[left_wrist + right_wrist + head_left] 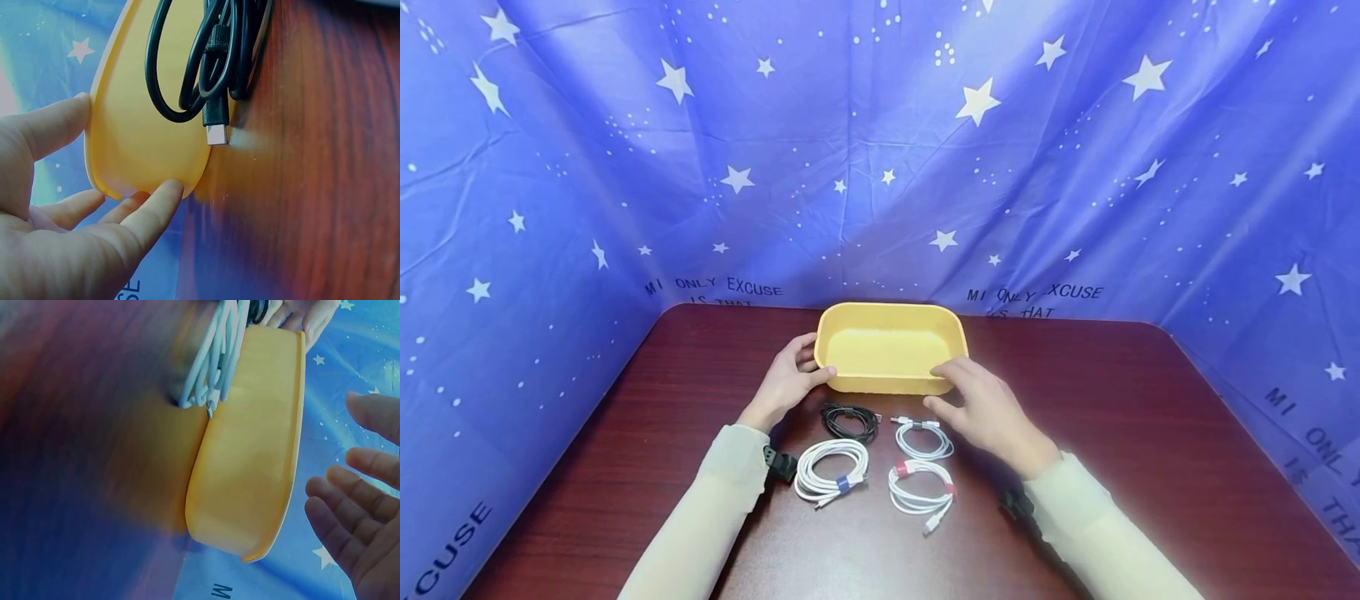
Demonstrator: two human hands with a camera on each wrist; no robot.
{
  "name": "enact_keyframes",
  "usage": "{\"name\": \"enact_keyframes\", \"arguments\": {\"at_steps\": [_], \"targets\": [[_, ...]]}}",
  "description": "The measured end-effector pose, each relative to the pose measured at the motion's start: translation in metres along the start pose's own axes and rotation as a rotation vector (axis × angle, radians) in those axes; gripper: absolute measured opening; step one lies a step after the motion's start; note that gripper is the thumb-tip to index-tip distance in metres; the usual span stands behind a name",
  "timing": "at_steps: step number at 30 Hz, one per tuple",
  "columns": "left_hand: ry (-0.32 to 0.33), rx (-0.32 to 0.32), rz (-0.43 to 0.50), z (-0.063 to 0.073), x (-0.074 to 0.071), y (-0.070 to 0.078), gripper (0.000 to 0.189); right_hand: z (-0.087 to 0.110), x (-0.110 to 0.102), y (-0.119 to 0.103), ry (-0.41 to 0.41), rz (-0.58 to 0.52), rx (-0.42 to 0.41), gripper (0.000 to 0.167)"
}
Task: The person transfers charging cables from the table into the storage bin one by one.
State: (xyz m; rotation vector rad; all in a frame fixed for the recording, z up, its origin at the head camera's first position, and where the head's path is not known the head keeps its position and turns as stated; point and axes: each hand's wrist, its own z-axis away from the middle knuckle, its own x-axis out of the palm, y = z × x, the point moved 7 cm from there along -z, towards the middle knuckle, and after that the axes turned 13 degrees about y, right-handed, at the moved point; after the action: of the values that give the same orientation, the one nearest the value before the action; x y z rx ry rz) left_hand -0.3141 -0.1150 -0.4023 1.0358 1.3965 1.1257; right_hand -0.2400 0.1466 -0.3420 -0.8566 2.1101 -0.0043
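A yellow plastic bin point(891, 385) stands near the table's far edge, its inside bare. My left hand point(786, 379) holds its left front corner, thumb at the front rim and fingers along the left end. By the right front corner is my right hand point(992, 412), overlapping the bin in the head view; the right wrist view has its loosely spread fingers point(353, 500) apart from the rim. Four coiled cables lie in front: a black cable point(852, 436), a pale USB cable point(925, 456), a white cable with a blue tie point(805, 475), and a white cable with red ties point(917, 506).
The brown wooden table point(1112, 400) runs out on both sides of the bin. A blue star-printed curtain point(850, 167) hangs right behind the table's far edge and along both sides. Dark wrist cameras point(781, 463) are strapped on at the cuffs.
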Motion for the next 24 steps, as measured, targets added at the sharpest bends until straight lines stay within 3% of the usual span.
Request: {"name": "enact_keyframes", "arguments": {"at_steps": [16,24], "targets": [[0.002,0.006,-0.005,0.001,-0.001,0.000,0.073,0.010,0.016,-0.013,-0.135,0.066,-0.121,0.029],[0.000,0.013,0.003,0.000,0.001,-0.001,0.072,0.014,0.028,-0.017,-0.205,0.087,-0.162,0.033]]}}
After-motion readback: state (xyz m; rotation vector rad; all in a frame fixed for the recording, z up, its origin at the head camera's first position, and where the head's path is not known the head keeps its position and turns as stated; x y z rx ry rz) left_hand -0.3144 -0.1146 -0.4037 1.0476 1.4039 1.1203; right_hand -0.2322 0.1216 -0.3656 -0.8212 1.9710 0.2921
